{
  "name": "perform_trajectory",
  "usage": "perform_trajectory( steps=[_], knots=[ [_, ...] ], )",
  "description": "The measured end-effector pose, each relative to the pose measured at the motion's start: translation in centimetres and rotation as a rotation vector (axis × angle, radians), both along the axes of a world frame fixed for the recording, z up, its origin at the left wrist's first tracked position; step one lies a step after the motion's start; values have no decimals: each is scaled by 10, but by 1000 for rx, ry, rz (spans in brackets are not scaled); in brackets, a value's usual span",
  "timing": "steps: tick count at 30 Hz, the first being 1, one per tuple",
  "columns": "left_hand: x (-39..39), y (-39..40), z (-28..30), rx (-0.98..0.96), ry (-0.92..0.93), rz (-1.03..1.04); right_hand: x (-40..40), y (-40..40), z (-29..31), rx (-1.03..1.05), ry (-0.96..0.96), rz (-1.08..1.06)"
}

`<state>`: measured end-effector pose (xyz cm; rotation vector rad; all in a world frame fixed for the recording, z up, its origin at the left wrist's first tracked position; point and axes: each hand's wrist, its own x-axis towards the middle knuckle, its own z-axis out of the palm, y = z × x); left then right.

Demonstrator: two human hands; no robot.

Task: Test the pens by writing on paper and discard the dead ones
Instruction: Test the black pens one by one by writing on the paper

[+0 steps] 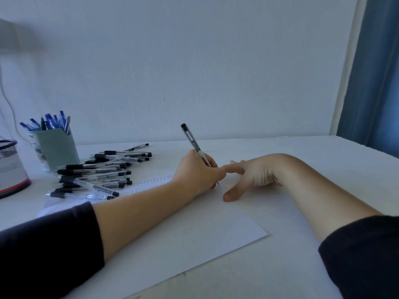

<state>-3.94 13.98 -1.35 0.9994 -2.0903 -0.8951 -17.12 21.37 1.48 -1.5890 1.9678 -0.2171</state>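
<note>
Head view shows the paper [172, 240] already carrying rows of small test marks near its far edge, while a large pile of pens [101, 171] lies just beyond it, so much testing likely remains. The left hand [196, 173] pinches a clear pen [195, 145], tip down on the paper; the right hand [254, 173] rests beside it, fingers spread flat on the sheet.

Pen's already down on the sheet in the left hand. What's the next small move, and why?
Probably drag the pen in a short stroke and check for ink. The left hand grips it with the tip at the paper, the right hand lies with fingers spread on the sheet, steadying it, and no mark shows at the tip, unlike the rows of earlier test marks.
</note>
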Motion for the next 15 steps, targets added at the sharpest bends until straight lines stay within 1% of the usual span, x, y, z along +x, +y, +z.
perform_trajectory(
  steps=[6, 10, 13, 15],
  knots=[
    [0, -1, 0, 5, 3, 32, 0, 0, 1, 0, 3, 15],
    [2, 1, 2, 41, 62, 32, -3, -4, -1, 11, 11, 18],
    [2, 0, 2, 51, 64, 14, -5, -6, -2, 17, 16, 16],
    [1, 0, 1, 75, 123, -13, -5, -6, -3, 17, 16, 11]
  ],
)
